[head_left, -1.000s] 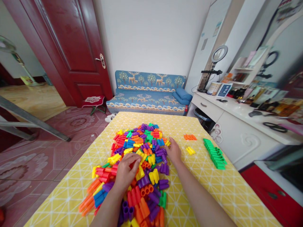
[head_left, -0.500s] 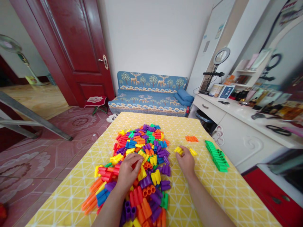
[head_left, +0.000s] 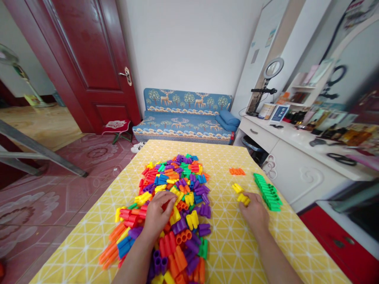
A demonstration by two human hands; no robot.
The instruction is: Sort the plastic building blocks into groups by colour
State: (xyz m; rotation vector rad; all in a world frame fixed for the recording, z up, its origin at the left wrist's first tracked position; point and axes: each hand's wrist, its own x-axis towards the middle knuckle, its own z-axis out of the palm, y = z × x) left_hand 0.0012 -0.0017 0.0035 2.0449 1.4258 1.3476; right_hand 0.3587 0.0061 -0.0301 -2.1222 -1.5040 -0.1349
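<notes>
A heap of colourful plastic tube blocks (head_left: pixel 168 248) covers the left and middle of the table. My left hand (head_left: pixel 160 211) rests over this heap, thumb and fingers drawn together near some yellow blocks; what lies between the fingertips is hidden. To the right of the heap, my right hand (head_left: pixel 255 211) pinches a yellow tube block (head_left: pixel 243 199) just above the cloth. A second yellow block (head_left: pixel 237 188) lies just beyond it. Farther back is an orange block row (head_left: pixel 237 171). A long row of joined green blocks (head_left: pixel 268 192) lies to the right of my right hand.
The table has a yellow patterned cloth (head_left: pixel 226 252). Behind it stands a blue sofa (head_left: pixel 183 118). A white dresser (head_left: pixel 284 154) with bottles and a ring light (head_left: pixel 273 68) is on the right. A red stool (head_left: pixel 117 126) stands near the red door (head_left: pixel 85 51).
My right hand has moved right and toward me with a yellow block, leaving another yellow block uncovered. My left hand stays over the heap. The view has shifted slightly.
</notes>
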